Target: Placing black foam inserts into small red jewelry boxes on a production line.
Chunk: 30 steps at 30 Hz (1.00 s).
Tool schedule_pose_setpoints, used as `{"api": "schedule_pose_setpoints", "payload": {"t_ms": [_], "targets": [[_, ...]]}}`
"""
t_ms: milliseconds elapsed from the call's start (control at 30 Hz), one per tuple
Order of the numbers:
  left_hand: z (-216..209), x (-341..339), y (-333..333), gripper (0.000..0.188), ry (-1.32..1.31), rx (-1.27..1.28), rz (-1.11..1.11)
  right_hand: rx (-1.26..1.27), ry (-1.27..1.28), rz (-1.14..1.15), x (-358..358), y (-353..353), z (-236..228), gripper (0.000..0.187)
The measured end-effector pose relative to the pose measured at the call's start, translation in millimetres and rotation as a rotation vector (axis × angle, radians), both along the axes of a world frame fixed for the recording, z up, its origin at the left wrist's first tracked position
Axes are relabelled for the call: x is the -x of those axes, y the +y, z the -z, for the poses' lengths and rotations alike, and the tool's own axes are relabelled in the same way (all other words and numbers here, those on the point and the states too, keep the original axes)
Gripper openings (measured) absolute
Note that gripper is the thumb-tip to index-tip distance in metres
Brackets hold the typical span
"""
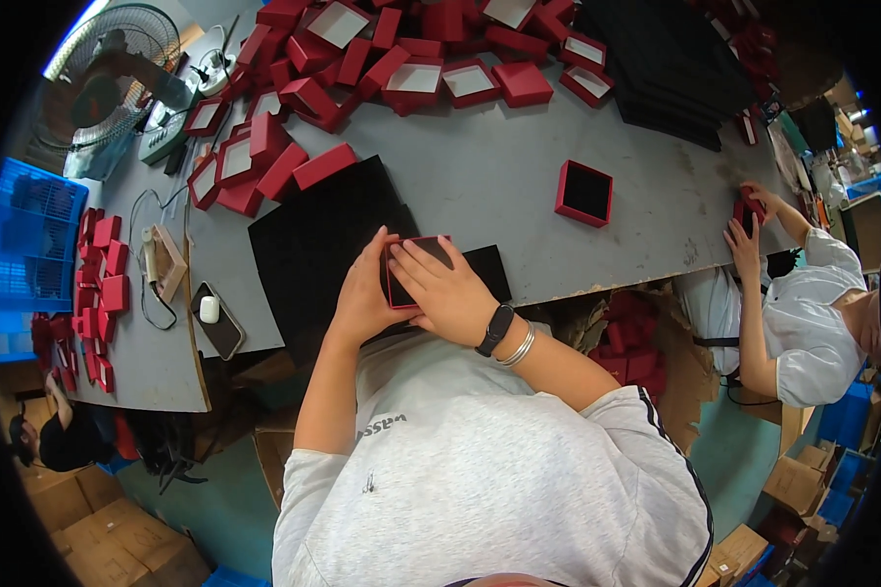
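Here, both hands (365, 293) (439, 284) clasp a red box (399, 293) with a dark inside

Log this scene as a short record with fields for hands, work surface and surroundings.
Left hand: at the left side of a square red box with a dark inside
Right hand: laid across that box
Surface: grey table
Left of hands: large flat black sheet
Right of hands: square red box with black lining
Far side: heap of red boxes
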State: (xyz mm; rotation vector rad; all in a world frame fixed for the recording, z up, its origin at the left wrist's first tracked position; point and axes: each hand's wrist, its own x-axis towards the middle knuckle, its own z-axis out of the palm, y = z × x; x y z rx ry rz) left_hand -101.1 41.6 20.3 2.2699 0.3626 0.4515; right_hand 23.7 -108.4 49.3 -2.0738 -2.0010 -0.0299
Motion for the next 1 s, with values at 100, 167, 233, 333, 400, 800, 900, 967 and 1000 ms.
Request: {"api": "schedule_pose_setpoints", "payload": {"t_ms": [100, 167, 233, 333, 400, 800, 900, 967, 1000], "targets": [[5, 1, -2, 0.123, 0.011, -0.018, -0.029, -0.145, 0.134, -0.018, 4, -15, 9, 0.067], [8, -1, -2, 0.124, -0.021, 0.018, -0.059, -0.18, 0.167, 0.018, 5, -34, 14, 0.06], [4, -3, -3, 0.125, -0.023, 0.005, -0.049, -0.212, 0.198, 0.061, 4, -46, 15, 0.053], [1, -2, -2, 0.125, -0.015, -0.018, -0.037, -0.248, 0.195, 0.099, 4, -50, 13, 0.044], [0, -2, -2, 0.126, -0.004, -0.027, -0.037, -0.276, 0.193, 0.064, -2, -45, 18, 0.04], [-32, -5, 47, 0.109, -0.097, -0.305, -0.274, -0.415, 0.094, 0.439, -86, -88, 12, 0.011], [-31, -21, 91, 0.097, -0.07, -0.503, -0.403, -0.339, -0.013, 0.613, -148, -123, 40, 0.013], [-25, -28, 112, 0.09, -0.036, -0.627, -0.459, -0.352, -0.064, 0.663, -167, -132, 46, 0.017], [-21, -32, 119, 0.083, 0.048, -0.677, -0.471, -0.43, -0.108, 0.793, -170, -130, 42, 0.021]]}}
